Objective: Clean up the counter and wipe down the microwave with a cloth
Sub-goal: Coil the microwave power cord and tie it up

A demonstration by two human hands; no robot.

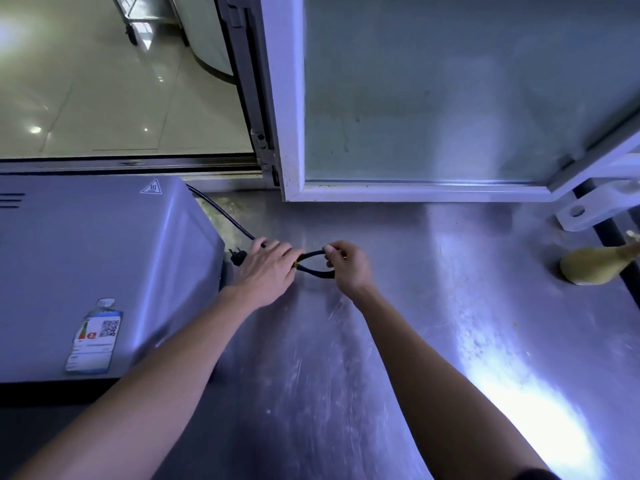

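Just beside the microwave (104,271), off its right flank, both hands are working on the black power cord (317,265) over the steel counter (433,323). The left hand (266,275) is lying palm down with its fingers stretched fairly straight and close together, covering the cord where a small yellow tie (295,265) is showing at the fingertips — whether the thumb is hooking under the cord cannot be told, since the hand's back is hiding it. The right hand (348,268) is curling inward, thumb and forefinger pinching the far end of a short loop of cord, the other fingers folding loosely beneath. That loop is stretching between the two hands, lifted slightly or lying on the counter; which one is unclear. From under the left hand the cord is running back and away toward the microwave's rear right corner, and the plug (238,258) is lying against the microwave's right side, just left of the left hand. The microwave itself is sitting at the left of the counter, its grey top carrying a hot-surface warning triangle (151,187) near the back and an energy label (95,337) near the front. Well to the right of the microwave — past both hands — a crumpled yellowish cloth (592,263) is resting on the counter beside a white window frame (398,194).
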